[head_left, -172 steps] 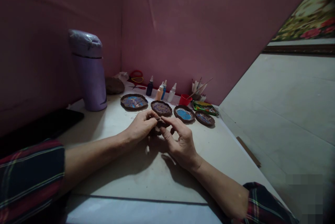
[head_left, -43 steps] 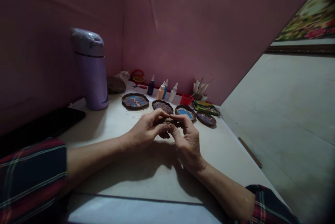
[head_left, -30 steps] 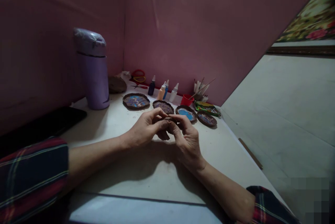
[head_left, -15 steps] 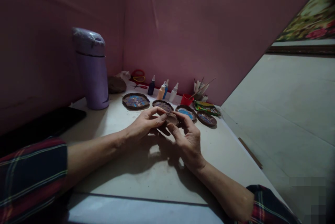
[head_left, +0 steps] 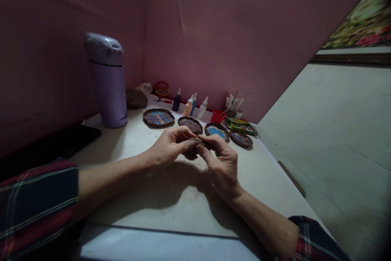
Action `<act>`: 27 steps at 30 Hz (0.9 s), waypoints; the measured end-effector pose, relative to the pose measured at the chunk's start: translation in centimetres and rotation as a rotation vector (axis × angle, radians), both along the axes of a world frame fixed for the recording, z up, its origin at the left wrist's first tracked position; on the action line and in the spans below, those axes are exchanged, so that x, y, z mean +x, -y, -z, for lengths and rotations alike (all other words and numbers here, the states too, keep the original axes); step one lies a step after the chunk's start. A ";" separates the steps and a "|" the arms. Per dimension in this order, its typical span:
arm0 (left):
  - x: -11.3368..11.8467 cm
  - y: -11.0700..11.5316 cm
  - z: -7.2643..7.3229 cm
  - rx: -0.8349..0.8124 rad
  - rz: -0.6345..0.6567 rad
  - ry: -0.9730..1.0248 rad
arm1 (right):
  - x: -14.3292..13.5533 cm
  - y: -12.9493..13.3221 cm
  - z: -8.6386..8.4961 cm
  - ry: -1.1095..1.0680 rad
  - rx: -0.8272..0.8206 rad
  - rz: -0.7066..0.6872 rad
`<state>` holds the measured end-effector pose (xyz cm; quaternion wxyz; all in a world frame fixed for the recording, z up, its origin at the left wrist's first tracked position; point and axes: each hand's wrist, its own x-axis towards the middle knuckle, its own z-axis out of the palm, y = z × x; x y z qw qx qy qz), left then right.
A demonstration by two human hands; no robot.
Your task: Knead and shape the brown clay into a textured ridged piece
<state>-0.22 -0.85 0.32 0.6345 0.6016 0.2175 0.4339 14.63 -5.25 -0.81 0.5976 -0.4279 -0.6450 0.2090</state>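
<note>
A small piece of brown clay (head_left: pixel 192 154) is pinched between both hands above the white table (head_left: pixel 189 212). My left hand (head_left: pixel 171 145) grips its left side with thumb and fingers. On its right side, my right hand (head_left: pixel 221 163) has the thumb and index finger closed on it. Just beyond the hands stand shallow brown clay dishes: one with blue and brown paint (head_left: pixel 158 118), one with a speckled inside (head_left: pixel 190 125), one with a bright blue inside (head_left: pixel 217 131) and a smaller one at the right (head_left: pixel 241 138).
A tall purple flask (head_left: pixel 108 90) stands at the left, near a black flat object (head_left: pixel 51 147) and a brown clay lump (head_left: pixel 136 99). Scissors (head_left: pixel 161 88), paint bottles (head_left: pixel 188 107), a red cup (head_left: pixel 218 116) with a brush and a green packet (head_left: pixel 242 126) line the back.
The clay piece has tilted, so its round hollow face no longer shows and its edge faces me. My right hand has shifted slightly right; both hands still hold the clay.
</note>
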 end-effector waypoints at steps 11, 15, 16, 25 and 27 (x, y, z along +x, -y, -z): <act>-0.1 0.0 -0.1 -0.011 0.022 -0.040 | -0.4 0.2 -0.1 -0.020 -0.027 -0.020; 0.0 -0.4 0.5 -0.023 0.043 -0.083 | 0.0 -0.5 0.4 0.020 -0.115 0.022; 0.1 -0.5 0.5 -0.018 0.039 -0.088 | 0.0 -0.6 0.5 0.046 -0.115 0.035; 0.4 0.0 0.3 -0.028 -0.057 -0.132 | 0.1 -0.6 0.2 0.111 -0.082 0.043; 0.3 0.2 0.1 -0.043 -0.038 -0.119 | 0.0 -0.4 0.1 0.091 -0.091 0.047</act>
